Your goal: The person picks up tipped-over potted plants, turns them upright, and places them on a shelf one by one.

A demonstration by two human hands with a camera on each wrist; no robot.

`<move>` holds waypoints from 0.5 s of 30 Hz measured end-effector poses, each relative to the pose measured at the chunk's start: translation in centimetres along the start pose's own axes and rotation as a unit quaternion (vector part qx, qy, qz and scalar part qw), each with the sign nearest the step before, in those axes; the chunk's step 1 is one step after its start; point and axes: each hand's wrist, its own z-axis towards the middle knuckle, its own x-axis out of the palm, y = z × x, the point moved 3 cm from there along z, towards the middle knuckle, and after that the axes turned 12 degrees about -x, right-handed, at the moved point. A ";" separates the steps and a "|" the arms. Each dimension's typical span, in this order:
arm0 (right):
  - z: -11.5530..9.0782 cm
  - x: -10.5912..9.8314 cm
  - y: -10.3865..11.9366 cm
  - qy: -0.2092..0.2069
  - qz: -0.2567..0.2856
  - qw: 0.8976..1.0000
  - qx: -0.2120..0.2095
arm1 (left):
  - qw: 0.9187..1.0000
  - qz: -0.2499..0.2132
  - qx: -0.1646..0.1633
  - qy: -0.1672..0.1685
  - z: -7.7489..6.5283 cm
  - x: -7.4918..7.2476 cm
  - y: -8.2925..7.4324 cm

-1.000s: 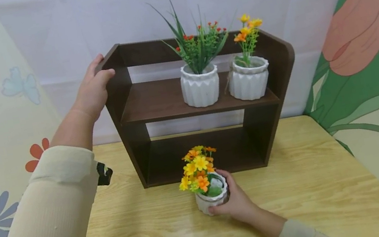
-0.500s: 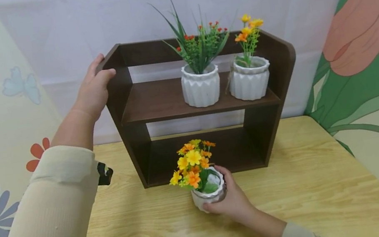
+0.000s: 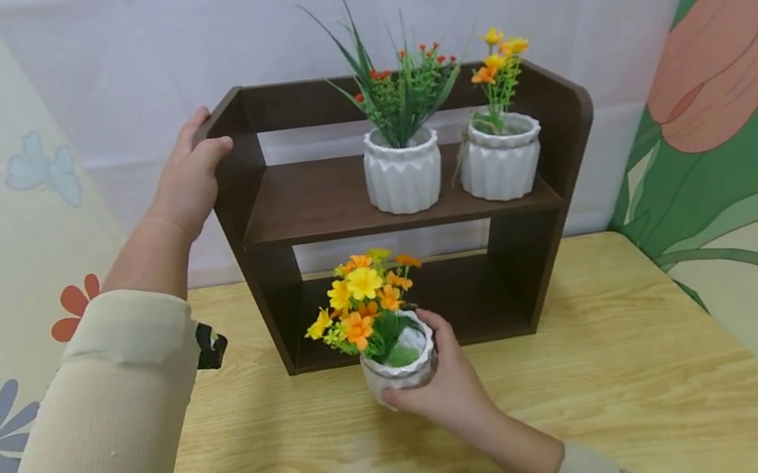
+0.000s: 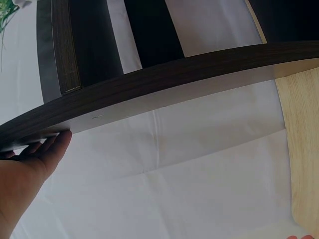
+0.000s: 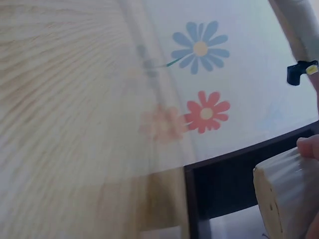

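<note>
My left hand (image 3: pixel 187 181) grips the upper edge of the left side panel of a dark brown two-tier shelf (image 3: pixel 311 198), thumb over the edge. In the left wrist view its fingers (image 4: pixel 57 149) lie against the panel's outer face. My right hand (image 3: pixel 451 384) holds a white fluted flowerpot (image 3: pixel 384 383) by its right side, thumb in front and fingers behind. Yellow and orange artificial flowers (image 3: pixel 359 295) lean left out of it. The pot is tilted over the table in front of the shelf; the right wrist view shows its pale underside (image 5: pixel 269 204).
On the upper tier stand a white pot (image 3: pixel 405 181) of grassy leaves with red blooms and another white pot (image 3: pixel 499 164) with orange flowers. The wooden table (image 3: pixel 644 359) runs under everything. White cloth (image 3: pixel 163 46) hangs behind, with floral panels at both sides.
My right hand has raised the flowerpot and moved it slightly left and toward the shelf, tilting it. My left hand keeps its hold on the shelf.
</note>
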 end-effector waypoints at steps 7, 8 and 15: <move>0.8 0.3 3.0 0.000 0.014 1.000 -0.010 | 1.000 0.008 -0.002 -0.005 0.1 0.0 0.0; 0.9 0.3 3.5 0.000 0.014 1.000 -0.013 | 1.000 0.011 -0.003 -0.005 0.1 0.0 0.0; 2.0 0.5 6.9 -0.002 0.002 1.000 -0.024 | 0.999 0.045 -0.008 -0.021 0.1 0.1 0.2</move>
